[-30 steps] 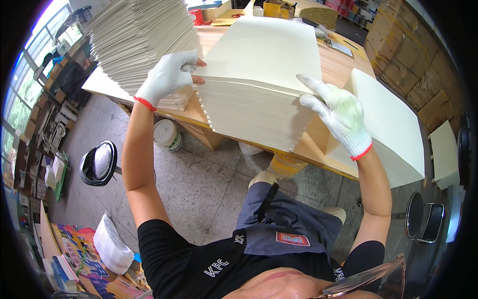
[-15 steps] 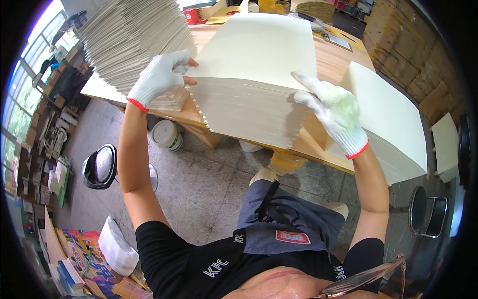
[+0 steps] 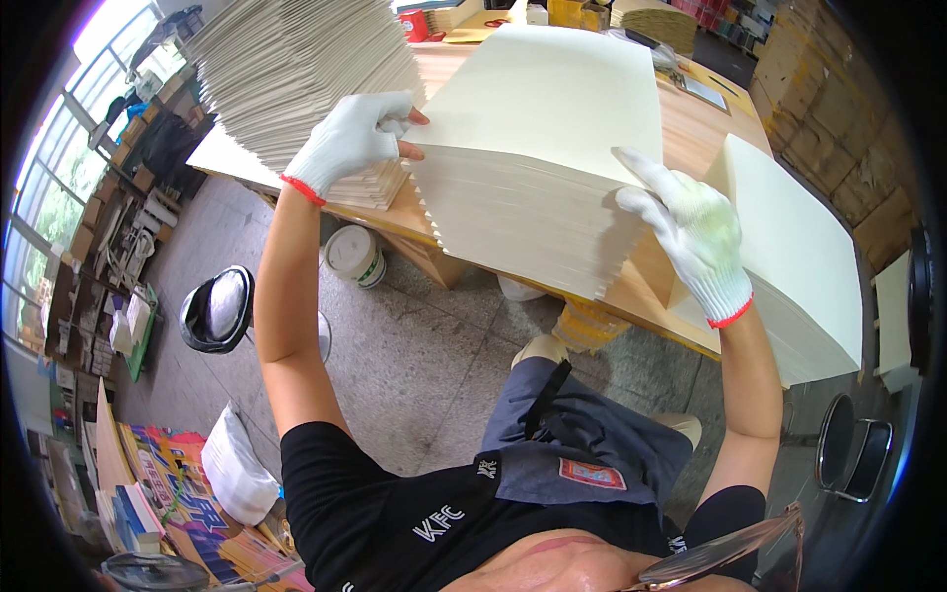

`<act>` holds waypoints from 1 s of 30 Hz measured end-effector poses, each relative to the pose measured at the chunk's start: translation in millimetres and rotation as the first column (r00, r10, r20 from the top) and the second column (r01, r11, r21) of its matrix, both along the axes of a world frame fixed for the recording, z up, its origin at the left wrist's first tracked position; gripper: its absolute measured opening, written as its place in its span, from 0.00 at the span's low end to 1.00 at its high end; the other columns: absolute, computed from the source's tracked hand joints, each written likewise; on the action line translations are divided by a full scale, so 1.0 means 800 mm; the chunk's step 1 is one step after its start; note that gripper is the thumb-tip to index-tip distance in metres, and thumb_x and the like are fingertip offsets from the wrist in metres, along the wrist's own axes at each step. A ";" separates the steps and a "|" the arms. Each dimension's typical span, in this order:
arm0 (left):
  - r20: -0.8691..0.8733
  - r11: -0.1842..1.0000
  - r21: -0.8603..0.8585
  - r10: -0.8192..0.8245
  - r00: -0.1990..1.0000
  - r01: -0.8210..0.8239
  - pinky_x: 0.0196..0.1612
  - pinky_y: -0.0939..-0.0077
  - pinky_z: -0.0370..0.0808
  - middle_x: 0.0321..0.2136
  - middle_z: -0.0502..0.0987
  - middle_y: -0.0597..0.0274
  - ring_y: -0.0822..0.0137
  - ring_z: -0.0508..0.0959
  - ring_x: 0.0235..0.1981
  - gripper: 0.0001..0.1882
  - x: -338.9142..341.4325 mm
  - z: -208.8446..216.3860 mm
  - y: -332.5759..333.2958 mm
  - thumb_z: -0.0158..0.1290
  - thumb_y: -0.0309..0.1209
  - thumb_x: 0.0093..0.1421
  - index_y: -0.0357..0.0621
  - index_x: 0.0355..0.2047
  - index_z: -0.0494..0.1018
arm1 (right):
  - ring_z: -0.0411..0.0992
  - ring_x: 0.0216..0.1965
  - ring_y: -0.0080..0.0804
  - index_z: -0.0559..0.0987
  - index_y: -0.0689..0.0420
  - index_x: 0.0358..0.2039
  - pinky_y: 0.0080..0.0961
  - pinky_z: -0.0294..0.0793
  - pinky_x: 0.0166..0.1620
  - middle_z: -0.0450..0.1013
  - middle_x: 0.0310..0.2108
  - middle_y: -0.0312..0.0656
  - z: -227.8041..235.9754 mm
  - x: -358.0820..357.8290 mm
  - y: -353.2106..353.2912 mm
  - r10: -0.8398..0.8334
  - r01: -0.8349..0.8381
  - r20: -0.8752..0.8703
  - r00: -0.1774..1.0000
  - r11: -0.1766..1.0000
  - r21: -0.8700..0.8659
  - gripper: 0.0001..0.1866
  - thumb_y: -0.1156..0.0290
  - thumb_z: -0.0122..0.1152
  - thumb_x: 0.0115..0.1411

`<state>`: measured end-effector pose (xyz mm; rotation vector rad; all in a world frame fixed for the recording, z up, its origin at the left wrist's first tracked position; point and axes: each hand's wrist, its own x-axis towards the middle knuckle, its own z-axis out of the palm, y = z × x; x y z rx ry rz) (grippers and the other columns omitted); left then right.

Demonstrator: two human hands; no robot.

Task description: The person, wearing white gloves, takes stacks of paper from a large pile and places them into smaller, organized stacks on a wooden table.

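A tall stack of large cream-white paper sheets point(image 3: 552, 94) stands before me on the wooden table, its front side showing uneven layers. My left hand point(image 3: 360, 138), in a white knit glove with bare tips on the thumb and forefinger, rests at the stack's upper left edge, thumb and forefinger apart. At the opposite front corner is my right hand point(image 3: 695, 222), gloved in white with a greenish stain on its back. Its thumb and forefinger are also apart, against the stack's right edge. Neither hand visibly grips a sheet.
A higher pile of folded sheets point(image 3: 306, 79) rises at the left, close to my left hand. Another white paper stack point(image 3: 794, 237) stands at the right. Below the table are a white bucket point(image 3: 353, 255) and a black-rimmed stool point(image 3: 217, 308). Cardboard boxes point(image 3: 829, 128) line the far right.
The whole view has shifted, so the table and stacks appear farther right. Both hands keep nearly the same places at the middle stack's edges.
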<state>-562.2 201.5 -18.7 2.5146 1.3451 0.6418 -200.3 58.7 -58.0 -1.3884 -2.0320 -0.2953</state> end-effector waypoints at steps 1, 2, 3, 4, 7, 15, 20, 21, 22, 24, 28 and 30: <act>0.009 1.000 -0.012 -0.001 1.000 0.001 0.34 0.73 0.69 0.20 0.68 0.69 0.73 0.69 0.26 0.22 0.002 0.002 -0.003 0.71 0.32 0.49 0.40 0.45 0.81 | 0.79 0.32 0.37 0.80 0.42 0.56 0.31 0.77 0.35 0.81 0.31 0.41 -0.002 0.000 0.000 0.010 -0.010 0.000 1.000 1.000 0.016 0.24 0.51 0.63 0.61; 0.018 1.000 -0.024 -0.001 1.000 0.001 0.34 0.73 0.69 0.19 0.68 0.70 0.73 0.69 0.26 0.22 0.003 0.004 -0.005 0.71 0.31 0.49 0.40 0.44 0.81 | 0.79 0.30 0.36 0.80 0.42 0.56 0.30 0.76 0.34 0.80 0.30 0.40 -0.003 -0.001 -0.001 0.001 -0.002 0.023 1.000 0.999 0.045 0.24 0.51 0.64 0.60; 0.010 0.998 -0.065 0.013 1.000 -0.013 0.34 0.73 0.68 0.19 0.67 0.70 0.73 0.68 0.26 0.22 0.005 0.007 -0.005 0.71 0.31 0.49 0.40 0.44 0.81 | 0.79 0.29 0.36 0.80 0.42 0.56 0.30 0.76 0.32 0.80 0.29 0.40 -0.005 -0.001 -0.001 -0.009 0.006 0.046 0.999 0.997 0.074 0.24 0.51 0.64 0.60; 0.001 0.994 -0.106 0.028 1.000 -0.028 0.34 0.73 0.68 0.19 0.67 0.70 0.73 0.68 0.26 0.22 0.006 0.009 -0.003 0.71 0.31 0.49 0.40 0.44 0.81 | 0.78 0.28 0.35 0.79 0.42 0.56 0.29 0.76 0.31 0.79 0.28 0.39 -0.006 -0.001 -0.002 -0.019 0.012 0.069 0.997 0.995 0.104 0.25 0.51 0.64 0.60; -0.025 0.986 -0.164 0.023 0.999 -0.026 0.33 0.74 0.67 0.20 0.66 0.71 0.73 0.67 0.26 0.22 0.006 0.014 0.004 0.71 0.29 0.49 0.40 0.44 0.80 | 0.77 0.23 0.33 0.79 0.42 0.56 0.27 0.75 0.28 0.78 0.25 0.37 -0.017 -0.001 -0.004 -0.102 0.071 0.150 0.983 0.978 0.198 0.25 0.52 0.65 0.59; -0.124 0.989 -0.126 0.063 0.990 -0.079 0.38 0.76 0.70 0.21 0.66 0.71 0.74 0.67 0.27 0.20 0.024 0.034 -0.021 0.69 0.25 0.48 0.40 0.42 0.78 | 0.76 0.21 0.28 0.77 0.39 0.59 0.25 0.74 0.25 0.77 0.23 0.35 -0.023 0.002 -0.002 -0.169 0.098 0.233 0.958 0.953 0.288 0.27 0.43 0.59 0.62; -0.302 0.897 0.418 0.286 0.909 -0.143 0.47 0.64 0.76 0.41 0.82 0.58 0.56 0.80 0.46 0.22 0.073 0.062 -0.085 0.68 0.36 0.52 0.50 0.48 0.78 | 0.76 0.21 0.32 0.74 0.43 0.62 0.29 0.74 0.26 0.76 0.25 0.38 -0.008 0.030 -0.059 -0.124 0.096 0.146 0.981 0.978 0.186 0.32 0.39 0.55 0.63; -0.246 0.842 0.517 0.322 0.914 -0.157 0.48 0.62 0.76 0.44 0.82 0.57 0.54 0.80 0.49 0.22 0.097 0.067 -0.103 0.68 0.37 0.53 0.51 0.48 0.78 | 0.76 0.22 0.32 0.74 0.44 0.62 0.29 0.74 0.25 0.76 0.25 0.38 -0.008 0.044 -0.073 -0.119 0.095 0.111 0.987 0.975 0.199 0.32 0.39 0.56 0.63; -0.108 0.830 0.556 0.130 0.986 -0.048 0.49 0.63 0.76 0.42 0.81 0.56 0.54 0.80 0.47 0.18 0.120 0.065 -0.117 0.66 0.34 0.54 0.50 0.46 0.79 | 0.76 0.24 0.32 0.77 0.45 0.59 0.28 0.75 0.27 0.76 0.26 0.37 -0.007 0.062 -0.091 -0.152 0.126 0.117 0.981 0.972 0.200 0.30 0.42 0.59 0.63; -0.019 0.813 0.570 -0.130 0.991 0.118 0.49 0.63 0.76 0.42 0.81 0.57 0.54 0.80 0.46 0.17 0.179 0.062 -0.151 0.67 0.31 0.53 0.49 0.45 0.79 | 0.76 0.27 0.33 0.78 0.48 0.57 0.30 0.75 0.31 0.75 0.27 0.36 -0.012 0.107 -0.114 -0.212 0.171 0.097 0.973 0.931 0.323 0.26 0.48 0.62 0.63; -0.074 0.699 0.491 -0.561 0.824 0.520 0.48 0.66 0.76 0.41 0.81 0.57 0.55 0.80 0.44 0.17 0.296 0.041 -0.202 0.67 0.28 0.51 0.47 0.43 0.80 | 0.75 0.42 0.39 0.80 0.49 0.52 0.34 0.74 0.48 0.77 0.42 0.38 -0.051 0.254 -0.152 -0.589 0.497 0.125 0.799 0.762 0.415 0.21 0.52 0.62 0.63; -0.137 0.586 0.485 -0.683 0.718 0.650 0.50 0.64 0.76 0.43 0.81 0.57 0.54 0.79 0.47 0.17 0.359 0.029 -0.217 0.67 0.28 0.52 0.47 0.44 0.79 | 0.74 0.48 0.41 0.79 0.50 0.54 0.36 0.72 0.54 0.76 0.48 0.40 -0.064 0.330 -0.187 -0.737 0.653 0.087 0.671 0.641 0.403 0.23 0.51 0.60 0.64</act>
